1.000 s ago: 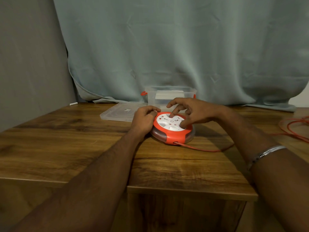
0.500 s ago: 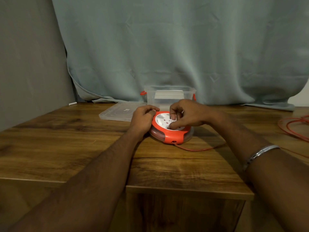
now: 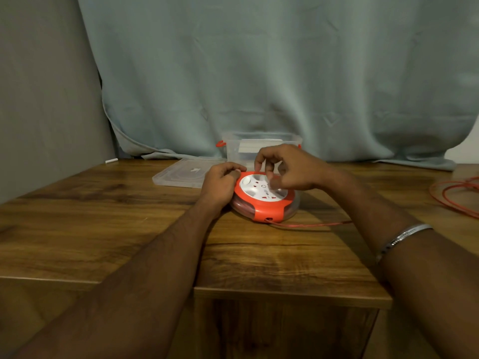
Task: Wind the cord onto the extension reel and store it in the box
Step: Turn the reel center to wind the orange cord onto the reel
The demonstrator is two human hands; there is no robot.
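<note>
Behind the reel [image 3: 264, 200], I see the clear box [image 3: 238, 149] standing open with something pale inside that I can't identify, its lid [image 3: 181, 174] flat on the table [image 3: 103, 216] to the left. My left hand [image 3: 220, 180] is curled against the reel's orange rim, while my right hand [image 3: 287, 169] hovers over the white socket face, fingers bent; whether they pinch anything I can't tell. Orange cord [image 3: 311, 225] leaves the reel's front, passes under my right forearm, and its loose loops are cut off at the right edge.

Left hand [image 3: 220, 181] braced the orange reel [image 3: 264, 199] on the table [image 3: 103, 216]. Right hand [image 3: 287, 168] hovered curled over its white face; cord [image 3: 311, 225] trailed right
</note>
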